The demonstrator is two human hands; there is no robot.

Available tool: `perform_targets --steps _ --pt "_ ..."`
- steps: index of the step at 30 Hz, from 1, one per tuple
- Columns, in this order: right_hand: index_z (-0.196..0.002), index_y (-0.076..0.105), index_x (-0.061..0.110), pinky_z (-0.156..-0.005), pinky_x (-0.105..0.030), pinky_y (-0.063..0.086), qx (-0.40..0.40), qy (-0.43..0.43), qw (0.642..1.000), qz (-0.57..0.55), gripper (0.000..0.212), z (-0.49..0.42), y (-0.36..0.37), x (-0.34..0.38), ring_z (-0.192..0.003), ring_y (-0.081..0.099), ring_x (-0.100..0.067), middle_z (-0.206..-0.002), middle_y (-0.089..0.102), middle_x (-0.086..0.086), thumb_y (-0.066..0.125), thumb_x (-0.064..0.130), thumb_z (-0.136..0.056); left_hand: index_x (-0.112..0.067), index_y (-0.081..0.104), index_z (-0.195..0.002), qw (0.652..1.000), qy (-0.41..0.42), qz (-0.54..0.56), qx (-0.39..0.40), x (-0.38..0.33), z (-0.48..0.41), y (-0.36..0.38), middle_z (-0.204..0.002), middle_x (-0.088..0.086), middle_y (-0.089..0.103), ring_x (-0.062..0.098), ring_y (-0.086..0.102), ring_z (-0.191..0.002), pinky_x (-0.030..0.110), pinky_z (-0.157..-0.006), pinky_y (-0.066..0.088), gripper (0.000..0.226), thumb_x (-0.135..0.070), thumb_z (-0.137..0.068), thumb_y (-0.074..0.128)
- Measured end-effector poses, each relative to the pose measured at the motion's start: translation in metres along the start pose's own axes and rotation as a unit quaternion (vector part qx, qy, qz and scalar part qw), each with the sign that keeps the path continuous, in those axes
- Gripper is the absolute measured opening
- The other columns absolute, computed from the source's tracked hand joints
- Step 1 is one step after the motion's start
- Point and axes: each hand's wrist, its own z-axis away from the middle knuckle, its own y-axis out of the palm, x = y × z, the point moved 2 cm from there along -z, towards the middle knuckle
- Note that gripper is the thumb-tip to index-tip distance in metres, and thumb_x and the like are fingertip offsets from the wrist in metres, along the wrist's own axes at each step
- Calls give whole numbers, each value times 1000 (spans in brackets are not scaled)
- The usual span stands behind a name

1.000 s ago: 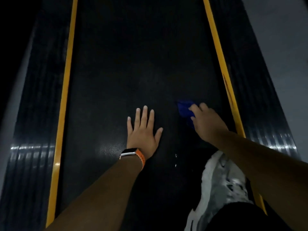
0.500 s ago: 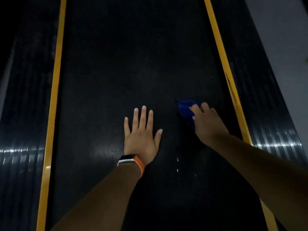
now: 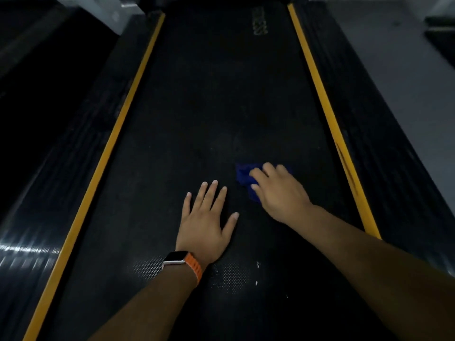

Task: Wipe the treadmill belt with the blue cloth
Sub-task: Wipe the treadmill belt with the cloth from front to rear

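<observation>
My right hand (image 3: pixel 278 193) bunches the blue cloth (image 3: pixel 243 174) – soft, light, best pressed from above – while my left hand (image 3: pixel 206 222) lies flat beside it on the treadmill belt (image 3: pixel 209 107).

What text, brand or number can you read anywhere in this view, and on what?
Pale print at the far end of the treadmill belt: too blurred to read.
Dark marks on the right yellow strip: smeared, unreadable.
Watch on the left wrist: face dark, no text.
Blue cloth in the right hand: no label shows.
</observation>
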Motion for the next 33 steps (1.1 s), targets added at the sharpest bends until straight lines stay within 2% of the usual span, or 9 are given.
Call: perform_targets --steps 3,6,11,13,20,22,25,27,33 --pt "-112 51 22 -71 -36 50 -1 -150 988 -23 23 50 1 18 -88 52 -21 -105 50 -1 44 38 -97 -25 27 -163 1000 8 0 -2 1 1 2 -172 -2 14 17 5 -160 48 -129 3 75 -62 -97 19" --pt "-107 54 22 -64 -34 48 -18 -182 983 -28 20 49 7 13 -83 52 -19 -101 52 -1 45 36 -96 -27 21 -164 1000 7 0 -3 -1 0 1 -173 -4 9 15 0 -159 46 -129 -1 78 -64 -95 13" --pt "-114 48 19 -79 -44 48 -53 72 996 -20 19 -97 -3 -34 -96 55 -34 -112 53 -11 50 28 -97 -30 18 -164 1000 -5 6 -10 -1 2 -1 -173 -6 7 13 -1 -159 44 -129 0 80 -70 -95 8" --pt "-120 47 19 -81 -44 46 -62 101 993 7 25 -103 4 -29 -99 54 -35 -118 51 -11 51 26 -97 -31 18 -164 1000 -6 0 -12 -1 0 -1 -173 -7 7 12 -1 -159 44 -129 -1 82 -71 -93 6" --pt "-118 55 24 -78 -35 46 -31 -203 978 -45 26 8 12 6 -88 49 -20 -108 50 0 42 31 -97 -29 18 -164 1000 -2 -8 5 -4 1 0 -173 -6 5 13 -3 -159 45 -129 -2 75 -67 -99 14" --pt "-120 57 24 -78 -39 48 -68 -158 985 -5 28 -40 10 -16 -90 52 -25 -109 51 -5 48 26 -94 -30 13 -164 1000 -4 -10 7 -3 1 0 -173 -7 0 12 -7 -159 44 -129 -4 74 -67 -100 14" --pt "-126 56 20 -86 -43 48 -85 66 994 5 30 -117 2 -58 -99 52 -34 -117 48 -11 51 21 -96 -32 9 -164 1000 -6 -2 2 -3 2 -1 -173 -9 -3 9 -11 -158 43 -129 -6 75 -68 -99 10" --pt "-128 54 14 -86 -43 47 -85 134 987 2 32 -128 7 -58 -101 50 -35 -122 46 -12 50 18 -97 -32 8 -164 1000 -5 -2 3 -5 3 -2 -173 -9 -4 9 -13 -157 43 -129 -7 75 -68 -99 10" --pt "-127 57 20 -85 -41 48 -34 -103 994 -24 29 -62 8 -34 -95 55 -25 -113 51 -3 46 23 -100 -31 7 -165 1000 0 -9 15 -2 -1 -1 -173 -7 -4 12 -12 -158 46 -129 -5 73 -68 -101 12"
